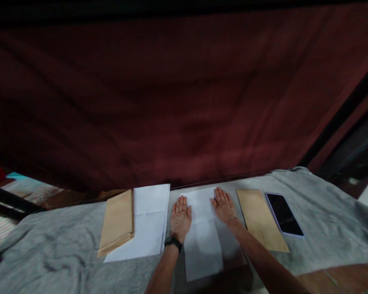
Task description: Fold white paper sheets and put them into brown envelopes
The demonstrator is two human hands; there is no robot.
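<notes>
On white paper (202,228), both hands (180,218) lie flat.

A sheet of paper (202,237) lay on the blanket (49,253) in front of the person, with the left hand (180,218) and right hand (223,207) flat on its far half. Left of it lay a paper stack (149,222), then a pile of envelopes (116,222) overlapping that stack's left edge. Right of the sheet lay a single envelope (260,220), possibly touching it, then a phone (283,214). A curtain (171,102) hung behind.
</notes>
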